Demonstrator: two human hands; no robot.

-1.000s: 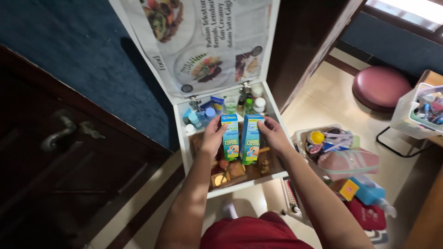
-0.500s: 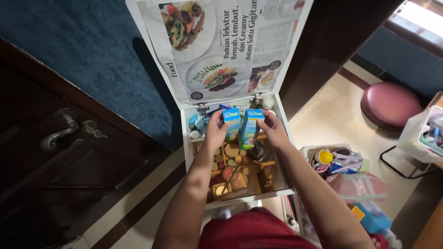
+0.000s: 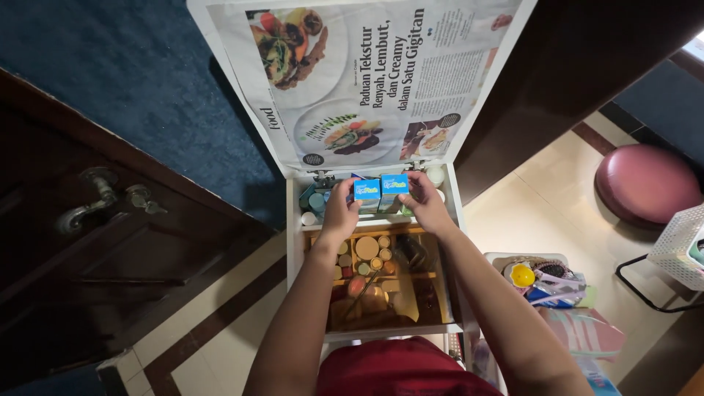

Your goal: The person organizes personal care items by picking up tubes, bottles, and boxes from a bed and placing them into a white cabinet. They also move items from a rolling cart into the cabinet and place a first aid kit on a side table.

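Two small blue cartons stand upright side by side over the back compartment of a white box (image 3: 292, 242). My left hand (image 3: 339, 209) grips the left blue carton (image 3: 367, 194). My right hand (image 3: 424, 204) grips the right blue carton (image 3: 394, 191). The two cartons touch each other. Behind them in the back compartment are small bottles and jars (image 3: 314, 202), partly hidden by my hands. The raised lid (image 3: 367, 81) is lined with a printed newspaper page showing plates of food.
The box's front compartment (image 3: 381, 282) holds several round tins and wooden items under clear plastic. A dark wooden door with a metal handle (image 3: 88, 205) is at left. A pink stool (image 3: 645, 183), a white basket (image 3: 686, 246) and a tray of clutter (image 3: 546, 282) lie at right.
Both hands have carried the two blue cartons away from me, from over the front compartment to the back compartment by the lid hinge. The view has tilted down and closer.
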